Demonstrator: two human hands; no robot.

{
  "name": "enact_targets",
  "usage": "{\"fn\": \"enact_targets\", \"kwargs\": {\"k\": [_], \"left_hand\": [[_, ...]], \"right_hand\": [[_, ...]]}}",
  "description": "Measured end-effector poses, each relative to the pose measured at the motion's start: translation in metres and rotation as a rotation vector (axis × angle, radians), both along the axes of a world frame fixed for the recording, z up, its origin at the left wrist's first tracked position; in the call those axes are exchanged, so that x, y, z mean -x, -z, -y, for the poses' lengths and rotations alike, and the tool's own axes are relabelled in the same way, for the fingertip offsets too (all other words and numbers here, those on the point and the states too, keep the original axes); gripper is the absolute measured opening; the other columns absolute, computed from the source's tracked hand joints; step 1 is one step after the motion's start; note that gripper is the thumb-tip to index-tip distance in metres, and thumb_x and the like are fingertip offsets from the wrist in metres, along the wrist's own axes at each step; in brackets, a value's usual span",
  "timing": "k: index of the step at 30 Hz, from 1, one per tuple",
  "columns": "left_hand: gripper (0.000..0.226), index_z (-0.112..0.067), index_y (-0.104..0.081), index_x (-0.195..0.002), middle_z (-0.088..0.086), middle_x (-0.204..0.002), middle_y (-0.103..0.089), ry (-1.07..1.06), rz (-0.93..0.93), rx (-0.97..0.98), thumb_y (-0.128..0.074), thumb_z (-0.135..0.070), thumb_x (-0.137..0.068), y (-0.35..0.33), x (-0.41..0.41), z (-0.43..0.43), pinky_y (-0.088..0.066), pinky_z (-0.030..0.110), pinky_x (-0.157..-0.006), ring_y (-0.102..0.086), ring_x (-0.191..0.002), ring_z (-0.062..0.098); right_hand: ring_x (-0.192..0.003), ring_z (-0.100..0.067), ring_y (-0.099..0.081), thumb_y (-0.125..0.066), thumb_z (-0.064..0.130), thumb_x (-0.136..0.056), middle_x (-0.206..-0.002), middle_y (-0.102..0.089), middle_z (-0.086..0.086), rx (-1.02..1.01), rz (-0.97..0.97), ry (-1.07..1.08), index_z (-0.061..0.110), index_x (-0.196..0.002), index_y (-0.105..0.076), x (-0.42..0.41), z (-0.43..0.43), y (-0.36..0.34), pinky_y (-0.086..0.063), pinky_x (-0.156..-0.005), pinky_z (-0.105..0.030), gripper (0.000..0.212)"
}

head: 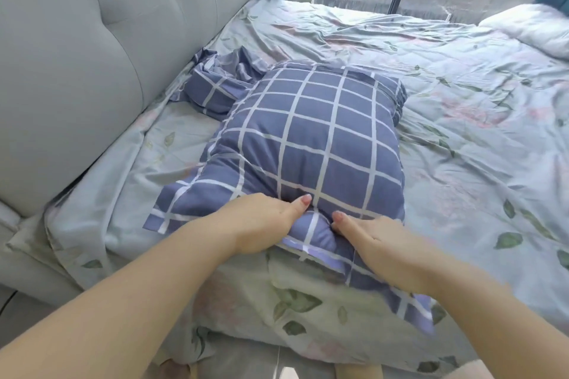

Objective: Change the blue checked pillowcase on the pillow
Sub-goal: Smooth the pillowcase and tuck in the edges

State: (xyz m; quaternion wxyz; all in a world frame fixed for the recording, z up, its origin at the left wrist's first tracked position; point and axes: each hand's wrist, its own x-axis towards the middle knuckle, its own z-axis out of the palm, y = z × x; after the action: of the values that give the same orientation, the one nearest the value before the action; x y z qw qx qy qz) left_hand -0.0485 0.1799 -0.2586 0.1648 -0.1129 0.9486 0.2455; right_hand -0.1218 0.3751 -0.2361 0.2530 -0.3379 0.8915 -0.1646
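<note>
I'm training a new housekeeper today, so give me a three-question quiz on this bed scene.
1. True or false: the left hand and right hand both grip the checked pillow at its near edge.
2. What lies crumpled by the headboard? A) a towel B) a checked cloth C) a book
3. Fill in: the white pillow lies at the far ____ of the view.
Key: 1 true; 2 B; 3 right.
</note>
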Motion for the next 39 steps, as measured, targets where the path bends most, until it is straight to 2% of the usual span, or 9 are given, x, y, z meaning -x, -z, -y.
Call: {"fn": "enact_targets", "kwargs": {"k": [7,13,19,22,24,28,35,37,39], "left_hand": [[0.054,-0.026,0.002,-0.156,0.013,-0.155,-0.035,-0.159,-0.038,0.033,-0.015,-0.029,-0.105,0.010,0.039,0.007,-0.036,0.047,-0.108,-0.040,-0.134,0.038],[0.059,-0.037,-0.067,-0.123,-0.008,-0.137,-0.058,-0.013,0.014,-0.057,-0.011,-0.044,-0.107,0.000,0.010,0.004,-0.030,0.029,-0.106,-0.047,-0.127,0.022],[0.054,-0.023,-0.001,-0.157,0.017,-0.148,-0.041,-0.154,0.053,-0.047,-0.019,-0.017,-0.106,-0.001,0.025,-0.009,-0.036,0.045,-0.105,-0.042,-0.129,0.040],[0.049,-0.030,-0.005,-0.156,0.016,-0.154,-0.034,-0.236,0.051,-0.099,-0.007,-0.031,-0.107,-0.009,0.044,-0.016,-0.029,0.043,-0.110,-0.035,-0.137,0.037],[0.049,-0.031,-0.007,-0.156,0.013,-0.155,-0.035,-0.225,0.030,-0.140,-0.011,-0.029,-0.107,-0.006,0.045,-0.013,-0.028,0.041,-0.109,-0.035,-0.137,0.036],[0.057,-0.033,-0.064,-0.128,-0.012,-0.139,-0.056,-0.038,0.033,-0.171,-0.011,-0.040,-0.107,-0.006,0.001,-0.008,-0.027,0.027,-0.106,-0.045,-0.129,0.021],[0.057,-0.022,0.006,-0.156,0.018,-0.153,-0.034,-0.186,0.012,-0.100,-0.019,-0.016,-0.106,-0.004,0.026,-0.011,-0.033,0.043,-0.107,-0.038,-0.134,0.039],[0.057,-0.021,0.007,-0.156,0.021,-0.153,-0.033,-0.224,0.001,-0.108,-0.019,-0.017,-0.106,-0.007,0.032,-0.016,-0.032,0.044,-0.108,-0.038,-0.135,0.040],[0.048,-0.025,-0.018,-0.156,0.013,-0.153,-0.037,-0.203,0.020,-0.216,-0.019,-0.031,-0.108,-0.005,0.020,-0.011,-0.026,0.043,-0.114,-0.036,-0.139,0.034]], "right_hand": [[-0.121,-0.024,-0.049,-0.014,0.071,-0.094,-0.140,-0.052,-0.001,0.022,0.192,0.234,0.044,-0.131,-0.057,0.037,0.035,0.000,-0.030,-0.090,-0.027,0.063],[-0.107,-0.010,-0.061,-0.009,0.063,-0.095,-0.105,-0.074,0.009,-0.002,0.138,0.055,0.025,-0.099,-0.076,0.014,-0.005,-0.003,-0.037,-0.107,-0.032,0.077],[-0.108,-0.030,-0.051,-0.011,0.051,-0.104,-0.107,-0.063,-0.003,-0.061,0.019,0.049,0.029,-0.111,-0.058,0.005,0.017,-0.003,-0.037,-0.091,-0.035,0.052],[-0.122,-0.030,-0.047,-0.012,0.061,-0.100,-0.137,-0.052,-0.011,-0.025,0.122,0.206,0.043,-0.134,-0.052,0.018,0.028,-0.008,-0.032,-0.090,-0.029,0.056],[-0.113,-0.028,-0.051,-0.012,0.057,-0.102,-0.126,-0.060,-0.010,-0.018,0.122,0.195,0.044,-0.118,-0.061,0.017,0.020,-0.009,-0.035,-0.093,-0.031,0.053],[-0.094,-0.009,-0.067,-0.014,0.054,-0.102,-0.085,-0.077,0.005,0.006,0.161,0.148,0.021,-0.089,-0.078,0.002,-0.014,-0.005,-0.041,-0.100,-0.024,0.073],[-0.099,-0.030,-0.053,-0.010,0.054,-0.102,-0.095,-0.066,-0.004,-0.097,-0.118,0.047,0.021,-0.109,-0.061,0.004,0.016,0.002,-0.042,-0.089,-0.039,0.061],[-0.107,-0.032,-0.054,-0.011,0.047,-0.104,-0.111,-0.067,-0.010,-0.060,-0.106,0.090,0.027,-0.140,-0.047,0.011,0.018,0.005,-0.042,-0.096,-0.043,0.055],[-0.108,-0.028,-0.060,-0.016,0.050,-0.104,-0.110,-0.072,-0.010,0.089,-0.012,0.184,0.020,-0.130,-0.061,0.018,0.007,0.006,-0.041,-0.102,-0.041,0.060]]}}
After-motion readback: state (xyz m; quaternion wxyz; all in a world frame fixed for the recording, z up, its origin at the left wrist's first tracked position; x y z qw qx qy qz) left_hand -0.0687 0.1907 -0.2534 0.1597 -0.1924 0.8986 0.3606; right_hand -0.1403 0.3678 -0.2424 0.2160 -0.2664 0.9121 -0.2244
